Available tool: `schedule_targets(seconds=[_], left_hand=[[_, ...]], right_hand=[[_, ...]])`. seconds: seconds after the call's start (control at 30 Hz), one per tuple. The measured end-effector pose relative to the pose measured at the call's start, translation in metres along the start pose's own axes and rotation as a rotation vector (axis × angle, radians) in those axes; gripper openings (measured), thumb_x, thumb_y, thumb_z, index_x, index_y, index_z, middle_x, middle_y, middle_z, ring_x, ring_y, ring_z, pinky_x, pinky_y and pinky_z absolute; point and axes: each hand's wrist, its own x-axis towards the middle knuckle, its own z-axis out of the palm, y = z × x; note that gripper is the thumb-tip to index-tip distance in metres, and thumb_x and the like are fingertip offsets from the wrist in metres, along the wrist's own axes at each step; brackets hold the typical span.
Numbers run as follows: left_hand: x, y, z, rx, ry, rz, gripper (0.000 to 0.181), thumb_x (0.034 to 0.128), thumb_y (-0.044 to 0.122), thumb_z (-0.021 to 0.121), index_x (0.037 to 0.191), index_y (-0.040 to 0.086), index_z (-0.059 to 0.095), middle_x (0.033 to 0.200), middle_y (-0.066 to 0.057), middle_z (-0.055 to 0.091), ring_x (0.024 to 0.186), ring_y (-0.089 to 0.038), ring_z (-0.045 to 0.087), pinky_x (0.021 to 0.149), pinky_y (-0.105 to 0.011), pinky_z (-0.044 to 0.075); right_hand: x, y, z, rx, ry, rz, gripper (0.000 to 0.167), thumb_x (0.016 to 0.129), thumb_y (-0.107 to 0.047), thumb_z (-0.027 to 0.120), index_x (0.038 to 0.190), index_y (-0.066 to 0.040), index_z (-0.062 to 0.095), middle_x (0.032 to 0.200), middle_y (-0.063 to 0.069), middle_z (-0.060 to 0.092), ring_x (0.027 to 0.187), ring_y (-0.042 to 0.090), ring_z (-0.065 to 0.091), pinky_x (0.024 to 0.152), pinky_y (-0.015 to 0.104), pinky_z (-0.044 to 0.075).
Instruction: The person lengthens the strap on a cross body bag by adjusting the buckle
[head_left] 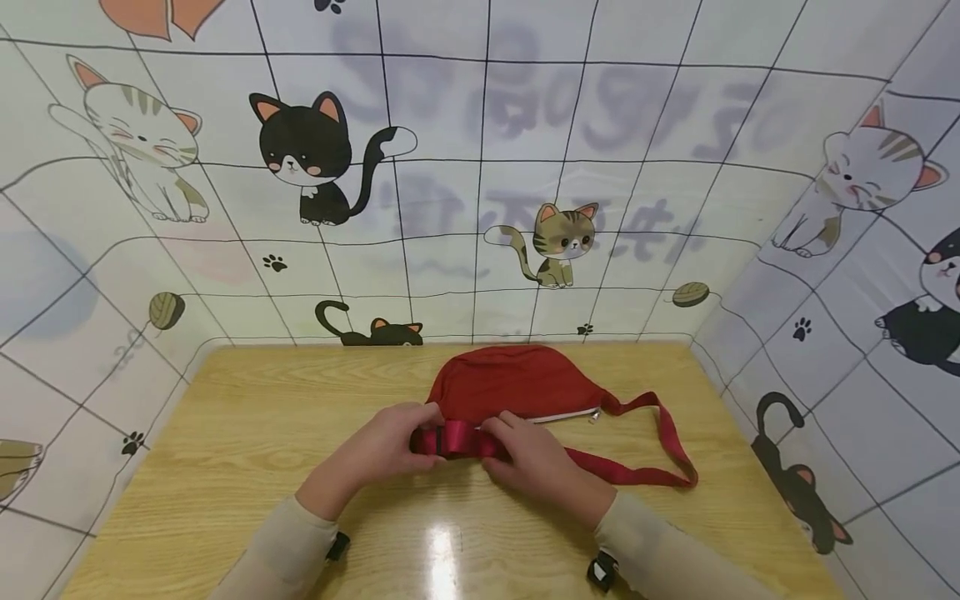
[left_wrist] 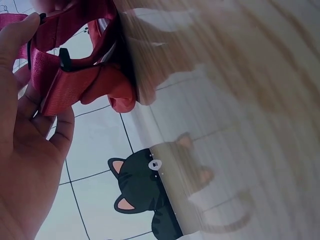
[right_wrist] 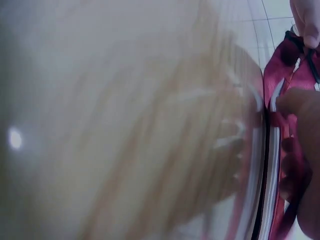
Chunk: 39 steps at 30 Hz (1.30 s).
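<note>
A red waist bag lies flat at the back of the table in the head view, its white zipper edge facing me. In front of its left end, my left hand pinches the looped crimson strap beside a black slider buckle. The left wrist view has the strap between the thumb and curled fingers, with black buckle parts on it. My right hand grips the same strap a little to the right. Its far fingers are partly hidden, and the right wrist view is blurred.
The remaining strap runs from under my right hand in a wide loop over the right of the wooden table. A metal zipper pull hangs at the bag's right end. Cat-printed wall sheets stand behind and at both sides.
</note>
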Motion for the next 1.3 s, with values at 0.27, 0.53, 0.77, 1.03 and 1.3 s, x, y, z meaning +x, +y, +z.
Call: schedule_targets(seconds=[0.27, 0.53, 0.77, 1.03, 1.3], left_hand=[[-0.004, -0.011, -0.006, 0.017, -0.017, -0.048, 0.040, 0.0836, 0.028, 0.098, 0.102, 0.032, 0.063, 0.090, 0.019, 0.062, 0.082, -0.008, 0.059, 0.071, -0.030, 0.052], [-0.008, -0.026, -0.023, 0.062, -0.010, -0.106, 0.040, 0.0821, 0.023, 0.098, 0.104, 0.030, 0.066, 0.088, 0.018, 0.062, 0.081, -0.008, 0.057, 0.069, -0.029, 0.052], [-0.009, -0.024, -0.026, 0.055, -0.011, -0.086, 0.037, 0.0839, 0.023, 0.097, 0.106, 0.026, 0.067, 0.090, 0.016, 0.063, 0.083, -0.008, 0.057, 0.072, -0.031, 0.052], [-0.012, -0.014, -0.016, 0.042, 0.013, -0.060, 0.042, 0.0870, 0.027, 0.095, 0.123, 0.027, 0.072, 0.101, 0.015, 0.066, 0.090, -0.008, 0.060, 0.078, -0.032, 0.055], [-0.008, -0.005, -0.010, 0.038, 0.020, -0.015, 0.044, 0.0890, 0.023, 0.094, 0.127, 0.023, 0.071, 0.106, 0.010, 0.067, 0.093, -0.009, 0.061, 0.081, -0.033, 0.056]], right_hand=[[-0.032, 0.038, -0.028, 0.018, 0.103, -0.103, 0.043, 0.094, -0.026, 0.086, 0.133, -0.024, 0.068, 0.110, -0.015, 0.062, 0.075, 0.003, 0.052, 0.068, 0.026, 0.049], [-0.066, 0.082, -0.058, -0.009, 0.155, -0.060, 0.048, 0.089, -0.021, 0.092, 0.132, -0.025, 0.071, 0.116, -0.013, 0.067, 0.085, 0.002, 0.057, 0.072, 0.027, 0.055], [-0.051, 0.073, -0.059, -0.037, 0.011, -0.051, 0.053, 0.093, -0.037, 0.089, 0.139, -0.024, 0.067, 0.118, -0.010, 0.062, 0.089, 0.005, 0.058, 0.076, 0.030, 0.056], [0.006, -0.017, -0.036, 0.043, 0.047, -0.125, 0.072, 0.091, -0.044, 0.092, 0.146, -0.011, 0.060, 0.131, 0.001, 0.064, 0.118, 0.017, 0.062, 0.102, 0.043, 0.057], [0.048, -0.060, -0.013, -0.066, 0.129, -0.137, 0.053, 0.089, -0.036, 0.096, 0.122, -0.013, 0.062, 0.109, -0.001, 0.061, 0.095, 0.012, 0.056, 0.084, 0.028, 0.054]])
